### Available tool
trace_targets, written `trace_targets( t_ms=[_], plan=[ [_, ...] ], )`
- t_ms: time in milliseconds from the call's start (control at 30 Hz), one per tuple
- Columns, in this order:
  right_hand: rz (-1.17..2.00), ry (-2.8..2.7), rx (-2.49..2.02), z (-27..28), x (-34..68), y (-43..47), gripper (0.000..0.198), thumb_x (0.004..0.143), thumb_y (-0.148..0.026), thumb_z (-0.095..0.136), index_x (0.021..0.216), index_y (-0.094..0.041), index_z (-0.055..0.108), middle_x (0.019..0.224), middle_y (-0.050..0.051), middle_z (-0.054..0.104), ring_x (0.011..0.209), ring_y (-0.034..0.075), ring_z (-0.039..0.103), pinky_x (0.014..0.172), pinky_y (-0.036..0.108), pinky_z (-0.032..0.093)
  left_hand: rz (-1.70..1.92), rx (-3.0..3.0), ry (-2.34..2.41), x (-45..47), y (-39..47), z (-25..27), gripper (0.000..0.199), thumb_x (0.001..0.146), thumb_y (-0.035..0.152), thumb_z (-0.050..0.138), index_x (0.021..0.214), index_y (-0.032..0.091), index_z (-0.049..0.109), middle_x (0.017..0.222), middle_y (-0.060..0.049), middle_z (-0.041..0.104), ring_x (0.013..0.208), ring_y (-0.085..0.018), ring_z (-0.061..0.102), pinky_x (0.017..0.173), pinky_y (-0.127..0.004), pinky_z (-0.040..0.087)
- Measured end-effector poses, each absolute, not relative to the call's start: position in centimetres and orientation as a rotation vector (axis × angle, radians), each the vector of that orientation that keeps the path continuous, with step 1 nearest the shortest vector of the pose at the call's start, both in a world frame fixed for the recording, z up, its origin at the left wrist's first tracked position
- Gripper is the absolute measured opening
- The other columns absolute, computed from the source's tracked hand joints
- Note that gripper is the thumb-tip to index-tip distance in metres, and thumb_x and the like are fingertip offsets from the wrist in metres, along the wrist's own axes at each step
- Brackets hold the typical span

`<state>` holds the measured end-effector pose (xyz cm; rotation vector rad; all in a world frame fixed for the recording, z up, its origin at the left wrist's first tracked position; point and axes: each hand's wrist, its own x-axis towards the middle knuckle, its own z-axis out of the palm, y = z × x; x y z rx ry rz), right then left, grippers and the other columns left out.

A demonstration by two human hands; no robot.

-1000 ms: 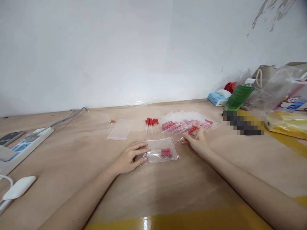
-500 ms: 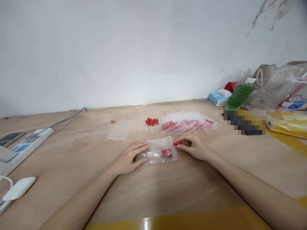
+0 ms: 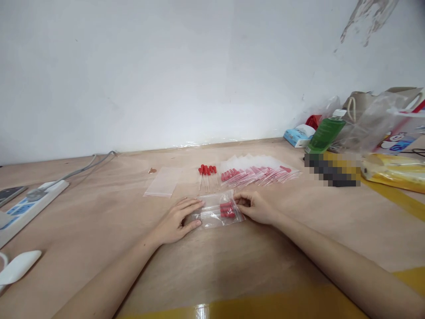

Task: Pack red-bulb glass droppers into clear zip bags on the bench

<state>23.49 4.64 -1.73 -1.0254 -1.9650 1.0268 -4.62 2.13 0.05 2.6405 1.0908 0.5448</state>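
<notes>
A clear zip-lock bag (image 3: 210, 217) lies flat on the table with red-bulbed glass droppers (image 3: 227, 210) inside, their bulbs toward its right end. My left hand (image 3: 179, 220) rests over the bag's left end, fingers stretched and thumb apart. At the bag's right-hand mouth, the fingers of my right hand (image 3: 254, 206) are pinched on the bag's edge, close to the bulbs. Beyond the bag lie several loose droppers (image 3: 207, 170), bulbs pointing away from me. To their right is a fanned pile of bags with droppers (image 3: 259, 173). Flat bags (image 3: 162, 182) sit to the left.
At the left are a power strip (image 3: 36, 208), a phone (image 3: 11, 194) and a white plastic piece (image 3: 21, 267). A green bottle (image 3: 325, 135), a tissue pack (image 3: 297, 137) and plastic bags (image 3: 381, 128) stand at the right. The wall (image 3: 149, 79) bounds the back.
The red-bulbed dropper in my right hand has slid left into the bag, beside the others. My right hand has moved to the bag's mouth. My left hand stays on the bag.
</notes>
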Motion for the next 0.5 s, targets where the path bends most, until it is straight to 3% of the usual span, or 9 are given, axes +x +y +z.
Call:
trace_targets(
  t_ms=[300, 400, 500],
  plan=[
    [1.275, -1.974, -0.968, -1.3, 23.7, 4.5, 0.020, 0.075, -0.028, 0.054, 0.084, -0.014, 0.065, 0.075, 0.003, 0.066, 0.062, 0.012, 0.055, 0.056, 0.023, 0.041, 0.532, 2.650, 1.094, -4.7, 2.2, 0.0, 0.041, 0.086, 0.035, 0.049, 0.126, 0.025, 0.048, 0.129, -0.007, 0.049, 0.120, -0.023, 0.043, 0.102, -0.044, 0.035],
    [1.109, -1.931, -1.063, -1.0, 24.2, 4.9, 0.020, 0.074, -0.028, 0.055, 0.083, -0.012, 0.064, 0.073, 0.003, 0.065, 0.061, 0.012, 0.054, 0.056, 0.023, 0.042, 0.513, 2.662, 1.096, -4.8, 2.3, -0.1, 0.042, 0.086, 0.036, 0.049, 0.127, 0.025, 0.047, 0.130, -0.007, 0.048, 0.121, -0.023, 0.042, 0.102, -0.044, 0.034],
    [0.739, -1.879, -1.224, 0.0, 24.4, 5.6, 0.016, 0.073, -0.024, 0.053, 0.079, -0.013, 0.064, 0.068, 0.003, 0.063, 0.058, 0.011, 0.052, 0.054, 0.022, 0.040, 0.498, 2.668, 1.085, -4.8, 2.3, 0.0, 0.042, 0.087, 0.036, 0.048, 0.127, 0.026, 0.046, 0.131, -0.006, 0.047, 0.122, -0.022, 0.041, 0.103, -0.044, 0.033]
  ],
)
